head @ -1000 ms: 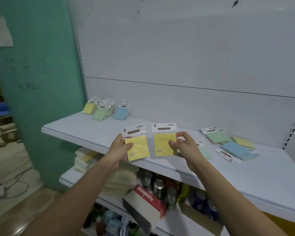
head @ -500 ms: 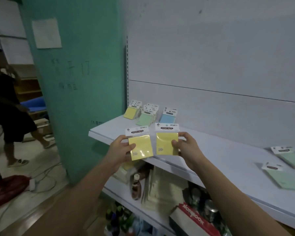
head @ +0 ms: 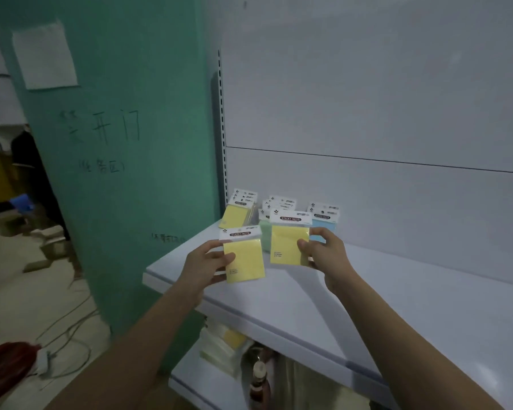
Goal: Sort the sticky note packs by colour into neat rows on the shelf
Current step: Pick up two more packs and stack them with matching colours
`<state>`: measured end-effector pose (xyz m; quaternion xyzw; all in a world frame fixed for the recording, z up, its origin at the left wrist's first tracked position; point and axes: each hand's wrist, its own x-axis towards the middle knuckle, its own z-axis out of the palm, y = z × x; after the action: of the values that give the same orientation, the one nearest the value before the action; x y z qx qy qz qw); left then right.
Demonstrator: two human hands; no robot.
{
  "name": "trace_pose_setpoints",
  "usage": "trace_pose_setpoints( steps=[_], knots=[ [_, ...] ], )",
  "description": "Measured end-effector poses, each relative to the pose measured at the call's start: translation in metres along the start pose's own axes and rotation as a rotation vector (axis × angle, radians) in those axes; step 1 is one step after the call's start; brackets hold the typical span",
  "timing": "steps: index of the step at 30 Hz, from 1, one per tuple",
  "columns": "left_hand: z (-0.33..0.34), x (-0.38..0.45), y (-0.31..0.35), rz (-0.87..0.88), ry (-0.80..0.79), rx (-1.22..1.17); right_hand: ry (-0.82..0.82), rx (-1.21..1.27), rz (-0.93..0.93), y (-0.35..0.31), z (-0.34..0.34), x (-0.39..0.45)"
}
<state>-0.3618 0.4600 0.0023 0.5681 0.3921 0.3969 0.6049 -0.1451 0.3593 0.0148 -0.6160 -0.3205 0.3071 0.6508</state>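
- Spanning the foreground, the white shelf [head: 397, 306] carries yellow, green and blue sorted stacks [head: 236, 214] at its back-left corner.
- Left hand [head: 203, 266] pinches one yellow pack [head: 245, 263] above the shelf's front edge.
- Right hand [head: 323, 255] pinches another yellow pack [head: 288, 244], before the stacks.

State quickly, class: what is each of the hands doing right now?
Left hand: holding a yellow pack.
Right hand: holding another yellow pack.

The two yellow paper sticky note packs [head: 245, 261] wore glossy clear plastic wrap with white card headers. The pale grey shelf [head: 397, 315] looked smooth, painted metal with a slight sheen. The green wall [head: 137, 143] was matt.
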Motion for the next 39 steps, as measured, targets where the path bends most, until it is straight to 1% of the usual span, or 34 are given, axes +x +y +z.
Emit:
trace_pose_setpoints(
  steps=[6,11,16,21,24,28,31,35,39],
  knots=[
    [-0.018,0.084,0.004,0.012,-0.024,0.001,0.019,-0.027,-0.03,0.003,0.036,0.067],
    [-0.034,0.143,-0.004,0.011,-0.059,0.02,0.088,-0.024,-0.022,0.009,0.055,0.104],
    [-0.047,0.191,-0.007,0.024,-0.094,0.048,0.143,-0.017,-0.022,0.006,0.078,0.127],
    [-0.058,0.237,-0.014,0.016,-0.132,0.043,0.26,0.005,-0.048,0.01,0.111,0.137],
    [-0.062,0.258,-0.018,0.036,-0.191,0.081,0.312,-0.02,-0.073,0.016,0.132,0.138],
    [-0.061,0.278,-0.019,0.131,-0.214,0.161,0.397,-0.046,-0.134,0.019,0.155,0.137],
    [-0.063,0.287,-0.024,0.165,-0.245,0.196,0.458,-0.08,-0.128,0.029,0.173,0.132],
    [-0.063,0.294,-0.027,0.219,-0.263,0.21,0.47,-0.067,-0.098,0.036,0.191,0.127],
    [-0.062,0.296,-0.031,0.25,-0.273,0.196,0.44,-0.139,-0.081,0.044,0.206,0.131]
  ],
)
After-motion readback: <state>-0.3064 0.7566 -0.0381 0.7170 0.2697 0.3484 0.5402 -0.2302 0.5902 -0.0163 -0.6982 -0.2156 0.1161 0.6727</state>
